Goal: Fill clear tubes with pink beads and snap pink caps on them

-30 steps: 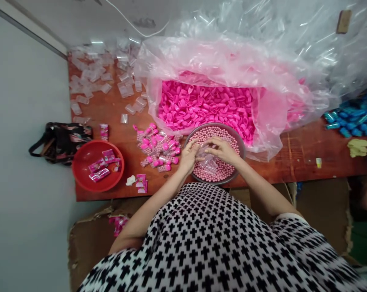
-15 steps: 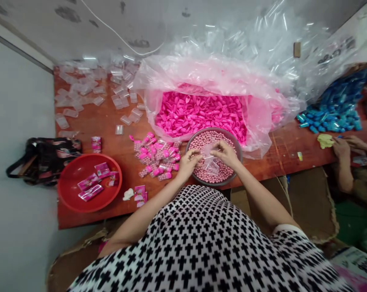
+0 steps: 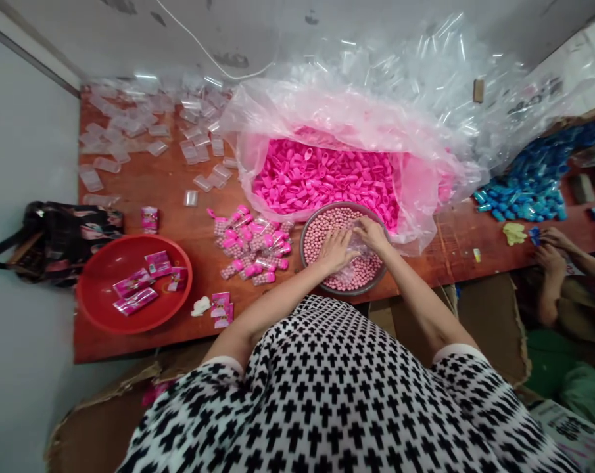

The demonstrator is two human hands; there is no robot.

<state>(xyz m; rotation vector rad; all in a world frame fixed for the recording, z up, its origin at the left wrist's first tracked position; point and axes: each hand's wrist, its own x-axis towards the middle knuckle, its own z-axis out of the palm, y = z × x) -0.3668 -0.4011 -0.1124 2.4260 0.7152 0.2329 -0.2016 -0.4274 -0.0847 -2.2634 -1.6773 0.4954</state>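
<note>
A grey basin full of small pink beads stands in front of me. My left hand lies over the beads, its fingers stretched out and spread. At the right side of the basin, my right hand is closed with its fingertips on a clear plastic container, partly hidden by both hands. Left of the basin is a pile of bead-filled clear bottles with pink caps. Behind the basin, an open plastic bag holds many loose pink caps.
A red bowl with several pink packets stands left, beside a dark floral bag. Empty clear containers lie scattered at the back left. At right are blue pieces, a yellow cloth and another person's hands.
My left hand has gone from a pinch at the basin's left side to lying spread over the beads, further right. My right hand has shifted slightly right and up.
</note>
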